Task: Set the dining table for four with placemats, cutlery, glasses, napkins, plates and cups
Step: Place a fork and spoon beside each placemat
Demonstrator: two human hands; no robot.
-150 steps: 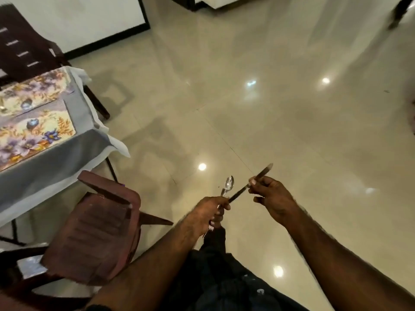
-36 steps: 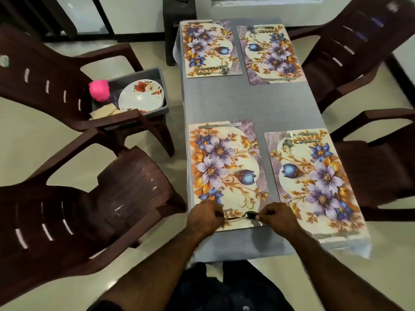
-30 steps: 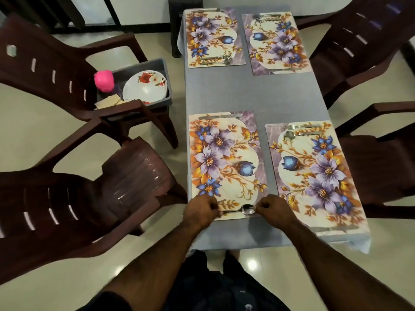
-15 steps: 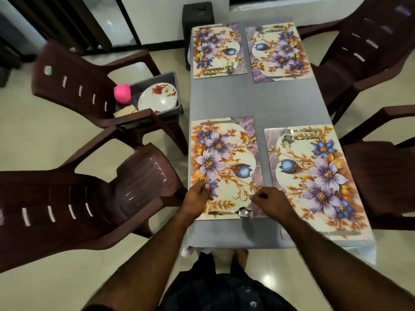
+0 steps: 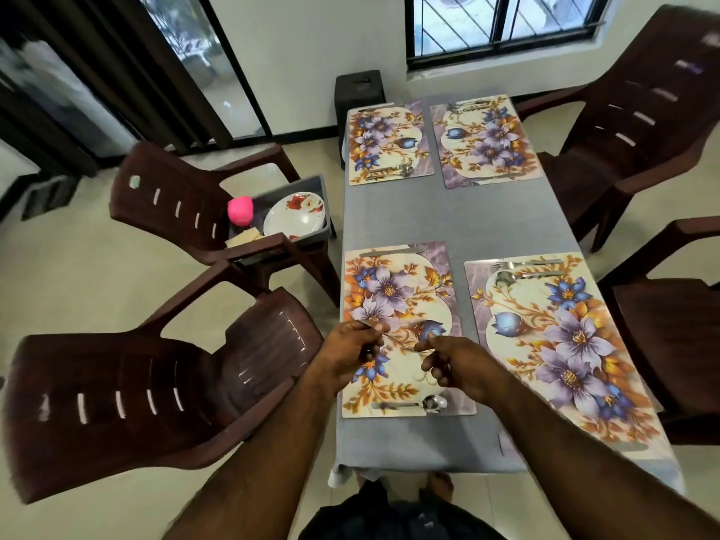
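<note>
both hands are raised above the near-left placemat (image 5: 397, 329), close together, over its middle. the left hand (image 5: 350, 354) pinches one end of a thin piece of cutlery (image 5: 401, 343) between thumb and fingertips; the right hand (image 5: 456, 366) pinches the other end, fingers curled. the item spans the small gap between the two hands and is blurred, so its type cannot be told.

the spoon (image 5: 413, 404) lies on the near edge of the same placemat, below and between the hands, touched by neither. a knife (image 5: 393, 251) lies along the far edge of that placemat.

compared with half a second ago, both hands have lifted off the mat's near edge and moved toward its centre. the spoon has stayed where it was set. the camera view has tilted up, so the window and door now show.

the held item runs left to right, slightly tilted, its left end farther from the person than its right end. the spoon's long axis also runs left to right, parallel to the near edge of the surface (image 5: 448, 216), bowl to the right, handle to the left.

the near-right placemat (image 5: 561, 344) carries a fork (image 5: 526, 263) and a second spoon (image 5: 518, 276) along its far edge. a grey bin (image 5: 311, 185) on a chair (image 5: 175, 200) to the left holds a plate (image 5: 294, 214) and a pink cup (image 5: 240, 210).
</note>
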